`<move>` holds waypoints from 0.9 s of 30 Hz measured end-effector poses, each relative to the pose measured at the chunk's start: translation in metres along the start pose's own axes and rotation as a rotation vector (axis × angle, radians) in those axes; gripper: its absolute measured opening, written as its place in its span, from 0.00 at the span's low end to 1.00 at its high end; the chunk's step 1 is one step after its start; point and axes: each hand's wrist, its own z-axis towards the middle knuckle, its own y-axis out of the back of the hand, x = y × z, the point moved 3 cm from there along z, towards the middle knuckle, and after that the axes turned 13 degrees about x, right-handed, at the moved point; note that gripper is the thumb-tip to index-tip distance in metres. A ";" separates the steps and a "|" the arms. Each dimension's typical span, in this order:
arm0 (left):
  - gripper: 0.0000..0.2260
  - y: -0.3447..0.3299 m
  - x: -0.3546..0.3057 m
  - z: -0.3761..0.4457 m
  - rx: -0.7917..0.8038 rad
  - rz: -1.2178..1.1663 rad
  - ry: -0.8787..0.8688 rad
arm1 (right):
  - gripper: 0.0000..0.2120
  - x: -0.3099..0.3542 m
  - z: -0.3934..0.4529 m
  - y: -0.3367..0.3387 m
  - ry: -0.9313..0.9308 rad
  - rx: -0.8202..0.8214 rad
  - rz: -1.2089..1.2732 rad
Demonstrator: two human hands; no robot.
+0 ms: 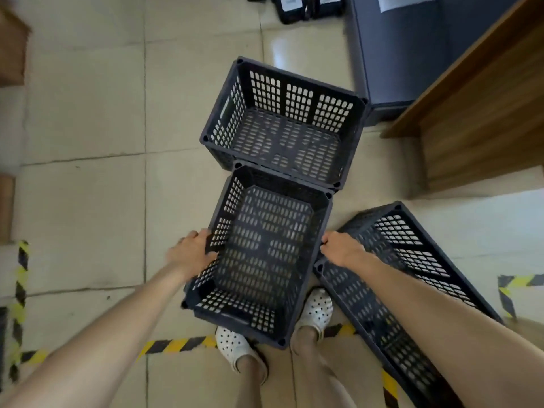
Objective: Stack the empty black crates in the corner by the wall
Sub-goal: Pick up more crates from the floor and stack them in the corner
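I hold an empty black perforated crate (pixel 259 254) in front of me, above my feet. My left hand (pixel 191 251) grips its left wall, fingers curled through the handle slot. My right hand (pixel 341 250) grips its right rim. A second empty black crate (pixel 282 122) stands on the tiled floor just beyond it, its near rim touching the held crate's far edge. A third black crate (pixel 397 269) lies to the right under my right forearm, partly hidden by it.
A wooden desk (pixel 482 113) and a grey cabinet (pixel 397 48) stand at the right back. Yellow-black floor tape (pixel 176 344) runs by my white shoes (pixel 316 312). Brown boxes (pixel 11 48) sit at the left edge. Dark items (pixel 294 7) lie at the top.
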 end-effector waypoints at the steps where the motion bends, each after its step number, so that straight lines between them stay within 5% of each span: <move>1: 0.26 -0.010 0.007 0.016 0.022 -0.037 0.016 | 0.15 -0.002 0.015 -0.004 -0.010 0.001 0.030; 10: 0.37 -0.075 0.038 0.122 0.065 -0.295 0.040 | 0.39 -0.016 0.116 -0.038 -0.186 -0.068 0.301; 15: 0.42 -0.087 0.046 0.151 0.085 -0.339 0.047 | 0.35 -0.016 0.141 -0.049 -0.267 -0.096 0.511; 23: 0.32 -0.083 0.062 0.144 0.111 -0.417 0.063 | 0.18 -0.017 0.137 -0.043 -0.216 -0.090 0.684; 27: 0.29 -0.090 0.087 0.107 0.150 -0.428 0.069 | 0.22 0.003 0.114 -0.042 -0.179 -0.057 0.656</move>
